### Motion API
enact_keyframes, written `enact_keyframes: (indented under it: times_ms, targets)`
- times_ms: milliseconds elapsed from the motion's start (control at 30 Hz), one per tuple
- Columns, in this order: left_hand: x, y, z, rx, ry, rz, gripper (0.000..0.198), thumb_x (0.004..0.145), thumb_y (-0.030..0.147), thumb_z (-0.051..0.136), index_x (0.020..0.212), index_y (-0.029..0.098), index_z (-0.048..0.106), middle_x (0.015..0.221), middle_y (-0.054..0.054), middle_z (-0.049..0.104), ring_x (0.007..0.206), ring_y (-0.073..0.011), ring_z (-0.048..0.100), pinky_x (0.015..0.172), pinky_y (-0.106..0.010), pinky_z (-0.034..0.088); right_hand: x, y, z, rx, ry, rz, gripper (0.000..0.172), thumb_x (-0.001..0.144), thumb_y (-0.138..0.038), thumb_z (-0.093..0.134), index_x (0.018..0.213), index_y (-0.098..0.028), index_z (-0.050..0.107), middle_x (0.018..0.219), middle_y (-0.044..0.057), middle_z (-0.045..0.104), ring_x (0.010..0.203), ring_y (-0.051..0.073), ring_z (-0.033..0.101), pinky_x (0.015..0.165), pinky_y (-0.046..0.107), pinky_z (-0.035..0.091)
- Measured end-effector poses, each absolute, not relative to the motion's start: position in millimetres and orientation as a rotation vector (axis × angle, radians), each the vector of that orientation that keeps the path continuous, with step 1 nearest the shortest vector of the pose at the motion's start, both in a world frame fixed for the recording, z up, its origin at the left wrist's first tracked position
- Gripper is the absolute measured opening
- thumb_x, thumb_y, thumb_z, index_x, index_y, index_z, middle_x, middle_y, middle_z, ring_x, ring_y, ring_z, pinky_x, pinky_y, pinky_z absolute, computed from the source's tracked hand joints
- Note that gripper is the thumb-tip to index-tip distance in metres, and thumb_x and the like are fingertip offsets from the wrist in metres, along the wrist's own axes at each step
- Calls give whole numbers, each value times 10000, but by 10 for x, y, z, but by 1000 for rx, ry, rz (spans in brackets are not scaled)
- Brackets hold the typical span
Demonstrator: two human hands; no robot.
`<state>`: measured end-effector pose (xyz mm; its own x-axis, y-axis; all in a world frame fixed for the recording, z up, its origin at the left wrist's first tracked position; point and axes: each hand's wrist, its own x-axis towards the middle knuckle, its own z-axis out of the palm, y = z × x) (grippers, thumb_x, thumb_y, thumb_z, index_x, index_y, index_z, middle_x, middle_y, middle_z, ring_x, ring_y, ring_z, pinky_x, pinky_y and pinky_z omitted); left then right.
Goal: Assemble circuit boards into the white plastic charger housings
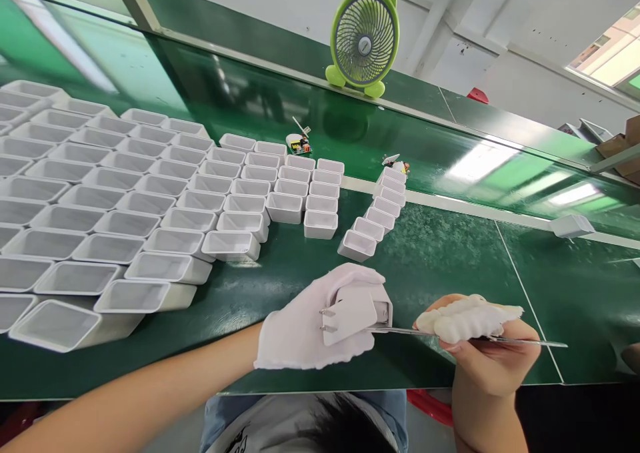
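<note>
My left hand [313,323], in a white glove, is closed around a white charger housing [384,301]. A white plug cover [353,316] with two metal prongs sits tilted at the housing's open side; whether it is attached I cannot tell. In my right hand [493,359], white coverings wrap the fingertips. Those fingers pinch a pair of thin metal tweezers [407,331], lying nearly level. The tweezers' tip reaches the edge between plug cover and housing, where its exact contact is hidden.
Rows of open white housings [107,246] fill the green table's left side, with a short row [370,231] near the middle. Two small circuit boards [300,145] [397,166] lie behind them. A green fan [365,43] stands on the back ledge. One white housing [573,225] sits at right.
</note>
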<state>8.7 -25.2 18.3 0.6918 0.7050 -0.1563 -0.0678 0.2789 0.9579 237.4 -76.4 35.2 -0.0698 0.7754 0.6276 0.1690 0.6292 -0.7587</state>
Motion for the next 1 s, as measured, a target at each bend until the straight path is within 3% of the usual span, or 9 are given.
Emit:
enact_keyframes:
  times_ms: [333,567,733,867,1000]
  targets:
    - [104,-260,168,1033,598,573,307,747,288,788,1024,222,672,755,9,608,523,-101,451,483,-250,435,2401,-757,320,-798,-1612,566,175,845,-142,760,981,-240,808,678,5,761,532,199,703,448,344,618]
    - [97,-268,168,983,603,519,350,770,324,776,1085,222,664,723,25,576,534,-114,464,539,-283,457,2387,-750,333,-782,-1628,554,158,841,-151,768,965,-243,804,639,5,745,514,211,698,386,337,581]
    - [99,-275,167,952,596,505,349,778,321,769,1092,229,647,727,27,562,522,-108,449,554,-291,461,2407,-770,318,-816,-1624,515,179,838,-146,773,981,-247,811,678,14,756,544,210,710,423,340,595]
    - [104,-276,162,965,601,498,344,763,273,770,1078,231,638,754,18,579,549,-117,474,548,-288,463,2419,-799,300,-863,-1594,497,209,827,-172,783,999,-288,810,673,10,754,521,219,694,406,356,571]
    - [123,-272,140,1034,650,486,465,711,167,756,1140,238,593,833,13,607,646,-139,556,554,-263,460,2414,-837,214,-858,-1596,382,310,811,-102,763,1045,-302,789,727,-5,769,560,230,712,440,380,592]
